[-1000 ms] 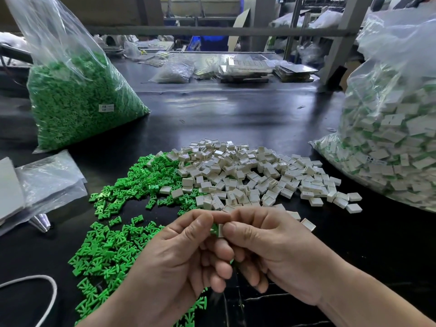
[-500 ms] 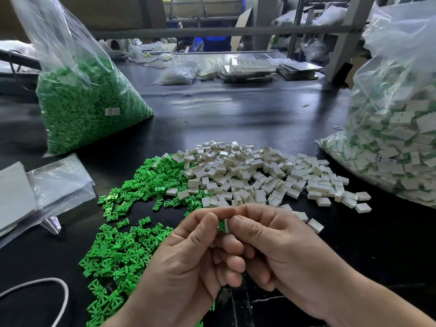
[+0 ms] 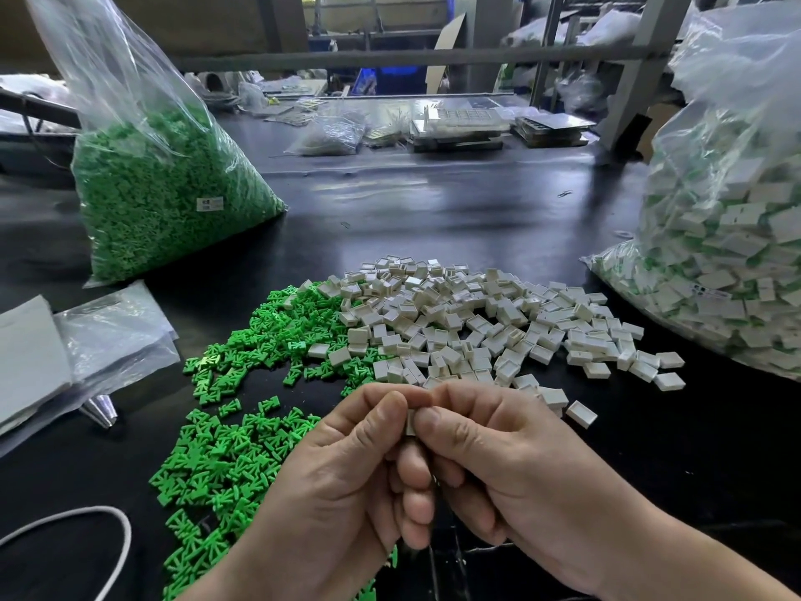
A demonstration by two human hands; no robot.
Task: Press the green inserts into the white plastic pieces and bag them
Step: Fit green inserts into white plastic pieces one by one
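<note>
My left hand (image 3: 346, 479) and my right hand (image 3: 498, 461) meet above the near table edge, thumbs and forefingers pinching one small white plastic piece (image 3: 410, 422) between them. Only a sliver of that piece shows, and no green is visible on it. A loose heap of white pieces (image 3: 477, 323) lies just beyond my hands. Green inserts (image 3: 225, 453) are scattered to the left of it and under my left wrist. At the right stands a clear bag (image 3: 728, 236) filled with white pieces that show green.
A big clear bag of green inserts (image 3: 164, 197) stands at the back left. Flat empty plastic bags (image 3: 108, 340) and a small metal cone (image 3: 100, 410) lie at the left. A white cord (image 3: 117, 540) curls at the bottom left. Trays and bags (image 3: 455, 132) sit far back.
The green insert seen between my fingertips earlier is no longer visible; only white shows now. My thumbs have closed tighter together. The view has shifted slightly.
</note>
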